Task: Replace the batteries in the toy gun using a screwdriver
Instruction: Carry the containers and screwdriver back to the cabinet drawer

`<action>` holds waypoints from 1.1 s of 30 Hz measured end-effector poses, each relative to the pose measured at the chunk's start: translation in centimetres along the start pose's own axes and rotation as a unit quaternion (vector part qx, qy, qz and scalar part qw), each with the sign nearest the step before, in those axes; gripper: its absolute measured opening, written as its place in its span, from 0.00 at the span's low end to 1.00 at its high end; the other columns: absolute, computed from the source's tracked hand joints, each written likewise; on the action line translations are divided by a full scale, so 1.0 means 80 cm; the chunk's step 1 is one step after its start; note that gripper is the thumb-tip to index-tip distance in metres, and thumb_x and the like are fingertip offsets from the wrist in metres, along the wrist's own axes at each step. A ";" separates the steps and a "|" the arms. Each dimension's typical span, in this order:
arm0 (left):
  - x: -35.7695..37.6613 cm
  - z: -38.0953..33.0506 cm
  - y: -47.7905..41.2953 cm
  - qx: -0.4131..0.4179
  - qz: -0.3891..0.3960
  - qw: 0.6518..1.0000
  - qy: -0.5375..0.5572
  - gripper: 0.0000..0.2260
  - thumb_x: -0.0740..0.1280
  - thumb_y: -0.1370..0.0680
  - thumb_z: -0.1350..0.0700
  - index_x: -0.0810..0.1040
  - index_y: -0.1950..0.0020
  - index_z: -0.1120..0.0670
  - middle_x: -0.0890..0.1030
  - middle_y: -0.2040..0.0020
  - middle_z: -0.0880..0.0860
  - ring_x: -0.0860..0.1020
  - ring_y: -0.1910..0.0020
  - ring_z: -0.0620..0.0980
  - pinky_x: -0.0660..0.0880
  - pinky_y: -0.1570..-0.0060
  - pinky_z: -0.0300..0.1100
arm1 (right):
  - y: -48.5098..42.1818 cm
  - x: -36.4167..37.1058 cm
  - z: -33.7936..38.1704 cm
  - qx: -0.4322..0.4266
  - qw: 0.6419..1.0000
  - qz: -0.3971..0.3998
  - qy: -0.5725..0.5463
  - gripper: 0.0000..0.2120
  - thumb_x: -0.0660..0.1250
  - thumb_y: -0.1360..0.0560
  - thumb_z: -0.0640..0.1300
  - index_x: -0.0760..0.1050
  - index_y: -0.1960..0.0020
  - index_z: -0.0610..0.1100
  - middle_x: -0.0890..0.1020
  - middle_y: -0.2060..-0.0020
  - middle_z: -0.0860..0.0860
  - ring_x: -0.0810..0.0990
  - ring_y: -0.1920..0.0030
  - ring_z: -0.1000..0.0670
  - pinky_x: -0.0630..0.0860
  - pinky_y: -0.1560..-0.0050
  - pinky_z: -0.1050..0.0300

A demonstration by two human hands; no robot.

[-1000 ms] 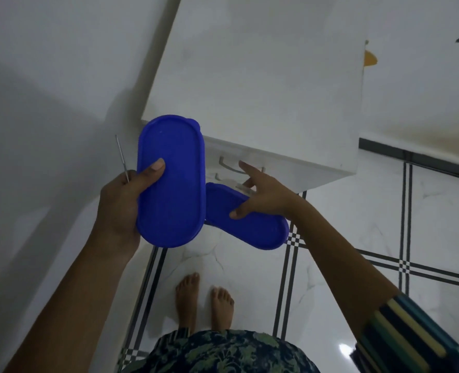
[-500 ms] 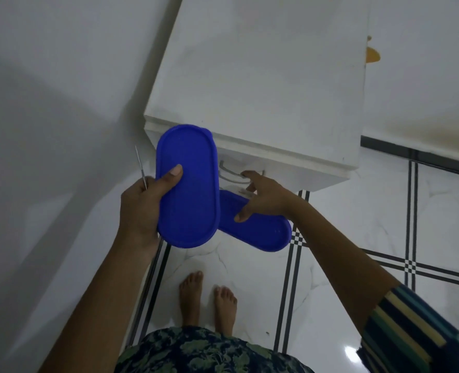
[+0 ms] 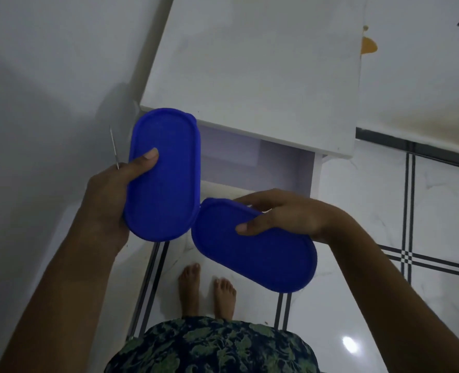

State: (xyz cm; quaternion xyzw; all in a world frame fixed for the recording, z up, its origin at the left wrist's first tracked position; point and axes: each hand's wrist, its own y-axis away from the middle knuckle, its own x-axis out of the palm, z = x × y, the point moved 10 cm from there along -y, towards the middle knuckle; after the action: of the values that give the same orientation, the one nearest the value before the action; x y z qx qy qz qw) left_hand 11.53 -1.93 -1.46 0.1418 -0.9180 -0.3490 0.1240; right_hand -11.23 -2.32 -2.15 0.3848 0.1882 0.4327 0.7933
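Observation:
My left hand (image 3: 110,200) grips a blue oval lidded box (image 3: 166,179), thumb on top. The thin metal shaft of a screwdriver (image 3: 114,148) sticks up from the same fist, its handle hidden. My right hand (image 3: 279,216) holds a second blue oval box (image 3: 255,259), lower and to the right, touching the first at one corner. Behind both stands a white drawer unit (image 3: 252,76) with its top drawer (image 3: 282,168) pulled open; what lies inside is not visible. No toy gun or batteries are in sight.
The white unit stands against a white wall (image 3: 48,63) on the left. Glossy white floor tiles (image 3: 438,211) with dark stripe lines spread to the right. My bare feet (image 3: 207,289) stand just in front of the drawer.
The drawer was shut with my right fingers at its handle; now it stands open. My right hand has drawn back toward me with its blue box. The left hand stays about where it was.

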 end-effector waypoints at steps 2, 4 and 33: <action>-0.002 0.000 -0.006 -0.013 0.004 1.000 -0.002 0.23 0.72 0.31 0.46 0.79 0.38 0.50 0.83 0.43 0.51 0.82 0.46 0.56 0.79 0.56 0.50 | 0.009 -0.004 0.003 -0.018 0.997 0.001 -0.070 0.18 0.68 0.23 0.44 0.73 0.33 0.46 0.82 0.45 0.44 0.84 0.49 0.41 0.81 0.57 0.53; -0.001 0.007 -0.011 -0.032 0.006 0.999 -0.005 0.21 0.72 0.30 0.46 0.79 0.39 0.50 0.83 0.44 0.51 0.82 0.45 0.57 0.79 0.56 0.50 | 0.011 -0.018 -0.001 -0.027 0.988 -0.034 -0.145 0.17 0.68 0.23 0.45 0.74 0.35 0.45 0.83 0.46 0.43 0.84 0.50 0.42 0.81 0.58 0.52; 0.094 0.090 -0.134 -0.040 0.013 0.980 -0.194 0.32 0.77 0.43 0.36 0.78 0.52 0.60 0.83 0.50 0.56 0.82 0.50 0.56 0.80 0.49 0.56 | -0.022 -0.121 -0.121 0.006 0.837 -0.495 -0.233 0.18 0.54 0.16 0.49 0.69 0.32 0.40 0.77 0.43 0.46 0.76 0.51 0.51 0.75 0.56 0.60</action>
State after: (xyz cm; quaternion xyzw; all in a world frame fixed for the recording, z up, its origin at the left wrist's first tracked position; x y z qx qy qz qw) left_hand 4.02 -7.82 -12.96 0.0542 -0.9117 -0.4045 -0.0465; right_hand -21.73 -6.60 -9.94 0.3343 0.1664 -0.1214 0.9197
